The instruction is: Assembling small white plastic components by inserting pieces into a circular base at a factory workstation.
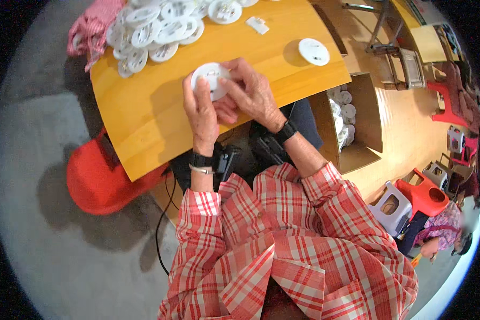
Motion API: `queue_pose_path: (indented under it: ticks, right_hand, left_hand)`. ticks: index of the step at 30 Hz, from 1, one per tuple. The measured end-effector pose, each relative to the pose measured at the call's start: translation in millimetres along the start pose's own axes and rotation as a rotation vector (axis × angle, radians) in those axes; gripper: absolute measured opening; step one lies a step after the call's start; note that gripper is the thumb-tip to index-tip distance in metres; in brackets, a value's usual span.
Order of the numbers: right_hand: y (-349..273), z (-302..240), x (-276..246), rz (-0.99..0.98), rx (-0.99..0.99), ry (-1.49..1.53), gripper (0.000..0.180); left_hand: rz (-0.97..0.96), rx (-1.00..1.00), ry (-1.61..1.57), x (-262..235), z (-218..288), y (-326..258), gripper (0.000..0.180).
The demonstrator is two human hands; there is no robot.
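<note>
Over the near part of the yellow table I hold a round white plastic disc (pixel 212 74) between both hands. Its face shows small fittings in the middle. My left hand (pixel 201 109) grips the disc's left edge, thumb lying on its face. My right hand (pixel 249 90) closes on the right side, thumb pressed near the centre. Beyond my hands a heap of similar white discs (pixel 162 26) covers the far left of the table. A single white disc (pixel 313 52) lies apart near the right edge. A small white plastic piece (pixel 257 24) rests at the far side.
The wooden table (pixel 138 138) ends close to my wrists. To its right stands an open cardboard box (pixel 369 114) with several white discs. A red stool (pixel 93 176) is at the left. Further right are more stools (pixel 392 208) and another person (pixel 440 229).
</note>
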State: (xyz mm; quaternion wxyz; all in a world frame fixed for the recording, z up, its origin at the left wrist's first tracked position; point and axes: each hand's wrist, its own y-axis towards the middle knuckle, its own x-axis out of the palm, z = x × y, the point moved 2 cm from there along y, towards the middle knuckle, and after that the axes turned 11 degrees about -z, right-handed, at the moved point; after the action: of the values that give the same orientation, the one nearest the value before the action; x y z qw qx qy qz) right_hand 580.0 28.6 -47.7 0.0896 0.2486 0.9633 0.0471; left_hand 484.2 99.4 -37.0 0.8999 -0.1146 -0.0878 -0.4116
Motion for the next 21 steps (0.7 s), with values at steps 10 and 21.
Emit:
queue_pose_path:
  ticks: [10, 21]
  right_hand:
    - [-65, -23, -80, 0.270, 0.053, 0.037, 0.023]
    - [-271, 161, -242, 0.537, 0.816, 0.013, 0.023]
  left_hand:
    - [-0.203, -0.062, -0.011, -1, 1, -6, 0.055]
    - [-0.138, -0.066, 0.003, -2, -7, -2, 0.034]
